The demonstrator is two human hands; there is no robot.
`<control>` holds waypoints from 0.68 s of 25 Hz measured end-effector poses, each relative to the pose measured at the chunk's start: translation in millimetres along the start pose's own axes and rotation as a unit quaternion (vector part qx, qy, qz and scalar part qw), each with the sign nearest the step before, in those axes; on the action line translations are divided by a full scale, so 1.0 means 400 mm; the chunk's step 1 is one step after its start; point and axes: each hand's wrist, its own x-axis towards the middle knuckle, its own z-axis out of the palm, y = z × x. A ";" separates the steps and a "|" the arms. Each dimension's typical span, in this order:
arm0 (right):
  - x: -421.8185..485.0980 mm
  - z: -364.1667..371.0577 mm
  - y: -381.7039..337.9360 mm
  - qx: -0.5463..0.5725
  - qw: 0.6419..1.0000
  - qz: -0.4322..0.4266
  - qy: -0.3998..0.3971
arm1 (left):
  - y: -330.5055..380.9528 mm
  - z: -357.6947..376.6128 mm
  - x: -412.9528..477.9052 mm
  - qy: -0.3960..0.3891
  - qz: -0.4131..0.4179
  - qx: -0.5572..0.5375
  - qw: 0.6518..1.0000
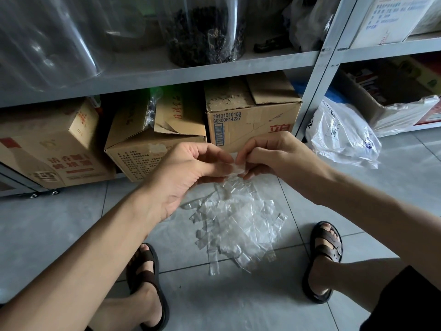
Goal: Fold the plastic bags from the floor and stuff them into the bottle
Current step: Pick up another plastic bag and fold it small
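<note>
**Both hands pinch one small clear bag above the pile**

On the shelf [214,70] a clear jar [206,32] holds dark dried stuff. Left of it stands a big clear container [47,37]; its contents cannot be told. Under the shelf three cardboard boxes sit on the floor [59,223]: the left box [47,151] and the right box [250,115] are closed. The middle box [148,139] has loose flaps, with something shiny at its gap.

A white plastic bag [341,137] lies crumpled by the shelf post. Two feet in brown sandals [325,259] flank a pile of clear bags [238,223] on the tiles.

Above the pile, the left hand [181,173] and right hand [274,156] meet. Their curled fingers pinch a small folded bag [235,169] between the fingertips, clear of the floor.
</note>
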 end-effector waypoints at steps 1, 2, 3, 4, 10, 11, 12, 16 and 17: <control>0.002 0.003 -0.001 0.000 1.000 0.006 -0.008 | -0.003 -0.001 0.000 0.012 0.020 0.028 0.999; 0.003 0.008 -0.002 -0.009 1.000 0.006 -0.014 | -0.006 -0.003 0.000 0.025 0.039 0.054 0.997; 0.003 0.013 -0.002 -0.024 1.000 0.000 -0.015 | -0.007 -0.005 0.000 0.035 0.055 0.073 0.995; 0.004 0.017 0.001 -0.041 0.999 -0.012 -0.011 | -0.009 -0.006 0.000 0.041 0.069 0.086 0.993; 0.017 0.028 0.012 -0.047 0.998 -0.031 0.020 | -0.012 -0.017 -0.001 0.051 0.096 0.115 0.987; 0.020 0.032 0.012 -0.046 0.998 -0.033 0.024 | -0.010 -0.020 -0.002 0.056 0.097 0.112 0.987; 0.023 0.037 0.012 -0.045 0.998 -0.037 0.028 | -0.008 -0.023 -0.006 0.061 0.099 0.109 0.987; 0.042 0.054 0.023 -0.084 0.993 -0.062 0.053 | -0.008 -0.044 -0.009 0.086 0.095 0.106 0.986; 0.047 0.062 0.026 -0.090 0.992 -0.067 0.056 | -0.010 -0.054 -0.010 0.091 0.089 0.109 0.986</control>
